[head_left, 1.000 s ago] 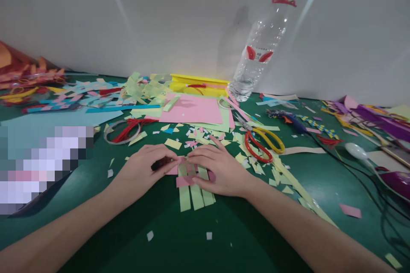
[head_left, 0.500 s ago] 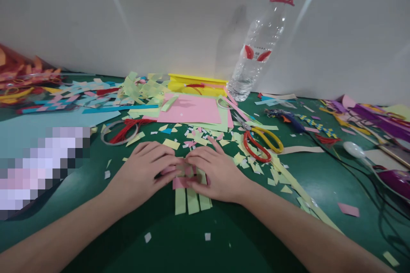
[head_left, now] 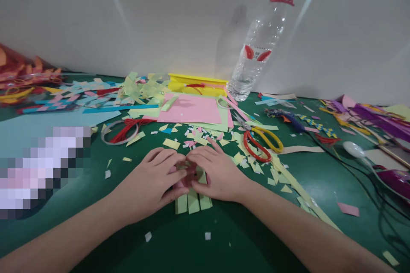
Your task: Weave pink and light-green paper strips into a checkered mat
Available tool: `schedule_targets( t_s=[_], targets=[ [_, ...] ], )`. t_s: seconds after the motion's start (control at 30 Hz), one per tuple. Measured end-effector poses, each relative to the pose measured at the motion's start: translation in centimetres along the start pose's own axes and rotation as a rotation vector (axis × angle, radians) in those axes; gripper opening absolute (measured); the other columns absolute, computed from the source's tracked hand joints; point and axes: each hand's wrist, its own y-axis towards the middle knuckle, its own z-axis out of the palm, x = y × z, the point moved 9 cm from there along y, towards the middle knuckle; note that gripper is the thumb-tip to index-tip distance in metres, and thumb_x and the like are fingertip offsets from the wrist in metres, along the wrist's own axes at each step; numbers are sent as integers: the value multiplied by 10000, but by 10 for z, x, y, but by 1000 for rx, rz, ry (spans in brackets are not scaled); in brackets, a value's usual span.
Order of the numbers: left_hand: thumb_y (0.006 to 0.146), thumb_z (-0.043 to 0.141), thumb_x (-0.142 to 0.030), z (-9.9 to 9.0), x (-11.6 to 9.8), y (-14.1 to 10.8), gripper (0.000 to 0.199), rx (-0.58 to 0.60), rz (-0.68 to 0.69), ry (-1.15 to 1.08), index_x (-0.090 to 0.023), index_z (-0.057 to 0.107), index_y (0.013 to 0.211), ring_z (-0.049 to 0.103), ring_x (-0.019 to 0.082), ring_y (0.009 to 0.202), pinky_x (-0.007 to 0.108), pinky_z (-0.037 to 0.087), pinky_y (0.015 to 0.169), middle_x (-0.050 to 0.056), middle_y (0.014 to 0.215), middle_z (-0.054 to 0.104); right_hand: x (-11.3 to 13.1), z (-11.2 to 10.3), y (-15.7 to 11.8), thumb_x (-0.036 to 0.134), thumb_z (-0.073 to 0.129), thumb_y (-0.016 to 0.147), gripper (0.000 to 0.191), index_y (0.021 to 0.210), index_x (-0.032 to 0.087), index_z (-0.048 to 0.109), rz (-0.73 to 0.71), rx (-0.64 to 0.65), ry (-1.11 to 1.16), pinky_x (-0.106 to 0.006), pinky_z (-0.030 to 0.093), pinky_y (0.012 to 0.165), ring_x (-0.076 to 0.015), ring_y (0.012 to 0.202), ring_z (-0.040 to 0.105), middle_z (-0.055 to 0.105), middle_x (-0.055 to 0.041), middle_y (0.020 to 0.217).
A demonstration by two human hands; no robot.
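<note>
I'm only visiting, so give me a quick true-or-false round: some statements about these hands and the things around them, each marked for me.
1. The left hand and right hand are both at the green paper strips. True.
2. The right hand is gripping the scissors. False: the scissors lie on the table, apart from both hands.
3. A pink sheet lies beyond the hands. True.
4. The tabletop is white. False: the tabletop is green.
5. Something red is around the neck of the clear bottle. True.
</note>
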Motion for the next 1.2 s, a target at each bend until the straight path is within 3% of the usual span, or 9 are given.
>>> schedule_targets(
  t_s=[0.67, 0.83, 0.93, 1.03, 1.2],
  targets=[
    [904, 500, -386, 4, 3, 3, 286, 81, -26, -81, -305, 576, 1168, 494, 254, 1064, 420, 356, 900, 59, 1121, 570, -1, 1, 1, 336, 567, 805, 349, 1109, 166, 549, 15, 13, 3, -456, 83, 1152, -208, 1134, 526, 637, -69, 1121],
    [935, 453, -364, -3, 7, 1, 224, 3, -7, -104, -260, 603, 1066, 507, 233, 1026, 394, 346, 888, 54, 1063, 591, -1, -2, 0, 380, 565, 832, 370, 1137, 170, 555, 15, 4, 13, -456, 95, 1152, -203, 1135, 532, 636, -66, 1147],
    [953, 418, -302, -14, 11, -1, 231, -95, 4, -115, -242, 595, 1090, 528, 208, 968, 371, 346, 866, 53, 1023, 603, -1, -3, 0, 419, 566, 840, 428, 1182, 163, 546, 4, 7, 24, -448, 89, 1155, -199, 1158, 522, 621, -67, 1195],
    [950, 409, -250, -25, 16, -3, 230, -188, 6, -105, -207, 630, 992, 548, 191, 862, 356, 349, 822, 44, 919, 616, 1, -3, 0, 492, 532, 860, 504, 1249, 171, 515, -10, 26, 32, -445, 45, 1161, -197, 1218, 480, 592, -61, 1256],
    [920, 499, -286, -30, 28, -3, 150, -187, 35, -100, -216, 626, 958, 554, 171, 779, 354, 333, 814, 2, 833, 640, 4, 0, 0, 551, 546, 835, 555, 1257, 192, 517, -43, 75, 23, -427, -32, 1164, -196, 1272, 429, 547, -44, 1329]
  ],
)
